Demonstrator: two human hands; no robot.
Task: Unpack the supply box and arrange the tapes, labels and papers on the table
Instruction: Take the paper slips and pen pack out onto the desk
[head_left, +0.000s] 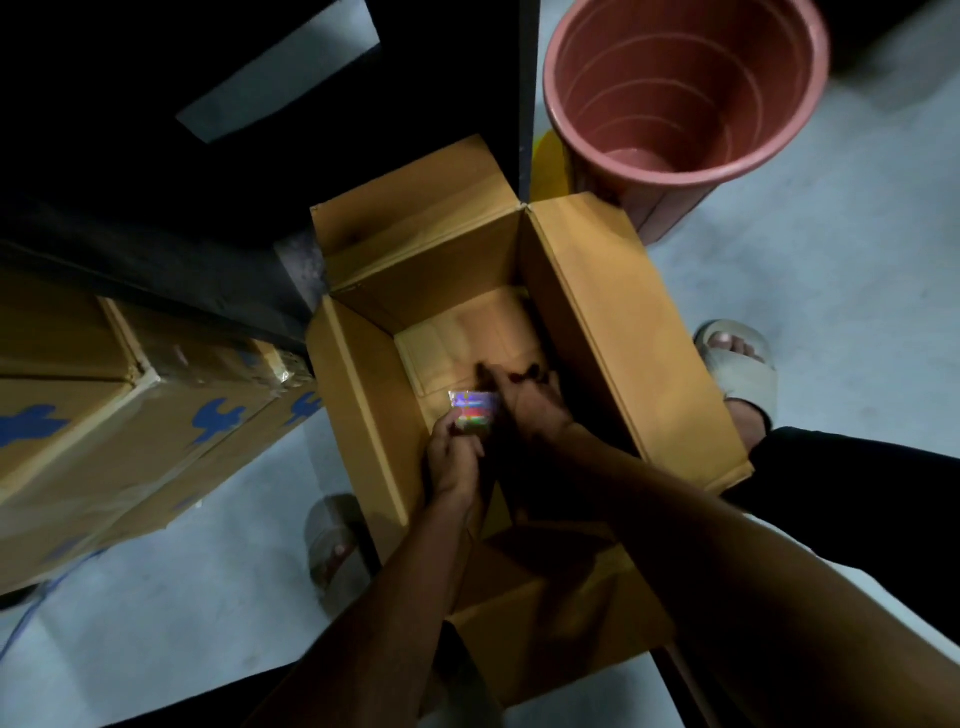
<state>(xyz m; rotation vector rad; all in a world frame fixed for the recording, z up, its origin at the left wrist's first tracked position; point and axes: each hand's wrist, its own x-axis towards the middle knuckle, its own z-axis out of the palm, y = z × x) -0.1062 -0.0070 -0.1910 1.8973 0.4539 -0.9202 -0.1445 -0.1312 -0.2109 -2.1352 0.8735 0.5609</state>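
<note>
Where I look for writing, none is legible: the small packet shows only blurred bands of purple, red and green under a shiny wrap, and the blue marks on the taped carton at left are shapes, not readable letters. The supply box is plain yellow-brown cardboard, standing on the grey floor with all four flaps folded out; its bottom looks nearly bare, with pale flat sheets I cannot identify. Both my hands are inside it. My left hand is closed around the near end of the packet, fingers curled onto it. My right hand sits just right of the packet, in shadow and blurred; I cannot tell its grip. Far right stands a terracotta-coloured bucket. A sandalled foot rests right of the box.
</note>
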